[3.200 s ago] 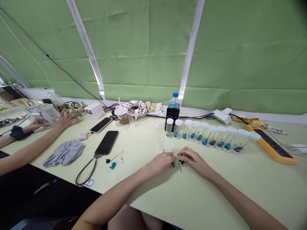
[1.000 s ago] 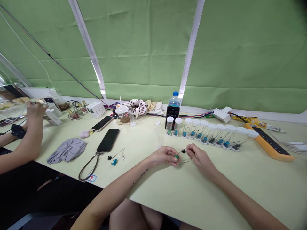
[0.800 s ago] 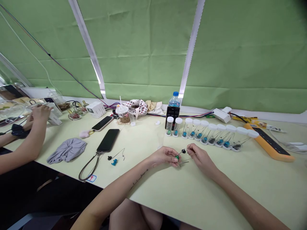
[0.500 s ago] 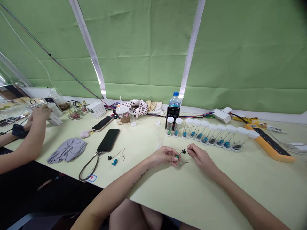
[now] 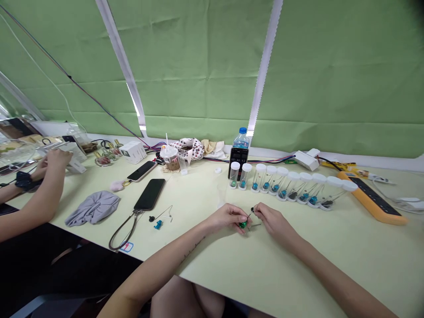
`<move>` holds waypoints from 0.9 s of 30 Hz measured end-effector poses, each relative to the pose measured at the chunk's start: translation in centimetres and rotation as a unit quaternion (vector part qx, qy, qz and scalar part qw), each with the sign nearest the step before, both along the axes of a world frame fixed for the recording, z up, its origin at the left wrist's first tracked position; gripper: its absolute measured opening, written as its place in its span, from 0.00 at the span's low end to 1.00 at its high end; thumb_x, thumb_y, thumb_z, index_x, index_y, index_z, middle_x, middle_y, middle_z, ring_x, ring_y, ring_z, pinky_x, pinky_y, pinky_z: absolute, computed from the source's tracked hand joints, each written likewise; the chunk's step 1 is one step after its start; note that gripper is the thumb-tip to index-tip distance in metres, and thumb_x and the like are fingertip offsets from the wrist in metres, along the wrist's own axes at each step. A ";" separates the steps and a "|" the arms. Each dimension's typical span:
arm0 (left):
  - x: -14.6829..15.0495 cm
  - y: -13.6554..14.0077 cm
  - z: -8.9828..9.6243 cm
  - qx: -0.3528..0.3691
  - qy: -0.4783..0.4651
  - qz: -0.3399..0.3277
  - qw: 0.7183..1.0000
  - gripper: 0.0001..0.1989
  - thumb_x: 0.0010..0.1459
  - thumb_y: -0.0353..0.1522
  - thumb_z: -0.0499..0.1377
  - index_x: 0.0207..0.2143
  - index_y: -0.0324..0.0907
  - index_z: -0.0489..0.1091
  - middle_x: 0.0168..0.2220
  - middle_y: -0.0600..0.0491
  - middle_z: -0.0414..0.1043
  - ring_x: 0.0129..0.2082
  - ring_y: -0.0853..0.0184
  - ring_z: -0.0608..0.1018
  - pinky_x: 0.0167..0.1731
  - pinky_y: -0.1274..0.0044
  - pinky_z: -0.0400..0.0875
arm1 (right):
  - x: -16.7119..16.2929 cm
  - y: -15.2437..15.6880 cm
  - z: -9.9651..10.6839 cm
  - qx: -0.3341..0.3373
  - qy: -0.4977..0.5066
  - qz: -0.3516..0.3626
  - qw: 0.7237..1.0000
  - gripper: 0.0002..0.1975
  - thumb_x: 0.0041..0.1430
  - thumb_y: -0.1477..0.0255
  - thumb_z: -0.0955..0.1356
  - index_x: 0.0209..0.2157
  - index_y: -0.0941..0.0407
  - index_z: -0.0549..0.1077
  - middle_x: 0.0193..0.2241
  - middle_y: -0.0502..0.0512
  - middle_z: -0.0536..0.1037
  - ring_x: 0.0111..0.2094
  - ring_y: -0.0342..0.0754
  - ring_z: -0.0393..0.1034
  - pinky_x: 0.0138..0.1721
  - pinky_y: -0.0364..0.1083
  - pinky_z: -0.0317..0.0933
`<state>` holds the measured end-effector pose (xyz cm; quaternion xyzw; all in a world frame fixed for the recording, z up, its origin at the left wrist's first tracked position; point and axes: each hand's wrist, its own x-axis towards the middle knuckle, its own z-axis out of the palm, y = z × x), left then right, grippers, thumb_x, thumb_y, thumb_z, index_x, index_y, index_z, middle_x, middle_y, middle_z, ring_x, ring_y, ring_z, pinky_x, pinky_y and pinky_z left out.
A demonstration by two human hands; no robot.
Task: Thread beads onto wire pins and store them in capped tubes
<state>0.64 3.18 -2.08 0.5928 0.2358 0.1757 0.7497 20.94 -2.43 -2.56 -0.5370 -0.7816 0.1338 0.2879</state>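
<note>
My left hand [image 5: 228, 219] pinches a small translucent green plastic piece [image 5: 243, 225] with a thin metal rod running through it. A short metal rod [image 5: 254, 225] sticks out to the right below the green piece. At the rod's upper end sits a small round black knob [image 5: 252, 210]. My right hand [image 5: 270, 217] has thumb and forefinger closed right beside this knob; whatever lies between those fingertips is too small to make out. On the table to the left lie a blue plastic piece [image 5: 158, 225], another black knob [image 5: 151, 219] and a bent metal wire [image 5: 168, 215].
Several white-capped clear tubes [image 5: 282, 183] holding blue, green and dark parts line the back. Behind them stand a phone [image 5: 238, 157] and bottle [image 5: 243, 138]. An orange power strip [image 5: 374, 201] lies right. Phone with strap [image 5: 149, 194], grey cloth [image 5: 93, 208]; a co-worker's hands [image 5: 56, 161] are far left.
My right hand has moved left, bringing its fingertips up to the black knob. The green piece has tilted and shows more below my left fingers.
</note>
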 end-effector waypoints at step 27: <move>-3.3 2.2 2.8 -0.012 -0.313 0.066 0.947 0.13 0.44 0.37 0.66 0.24 0.35 0.70 0.25 0.49 0.70 0.20 0.66 0.75 0.16 0.78 0.68 | -1.6 -0.4 -0.9 0.017 -0.126 0.111 0.986 0.11 0.64 0.75 0.57 0.32 0.55 0.67 0.32 0.53 0.70 0.32 0.46 0.66 0.33 0.45 0.59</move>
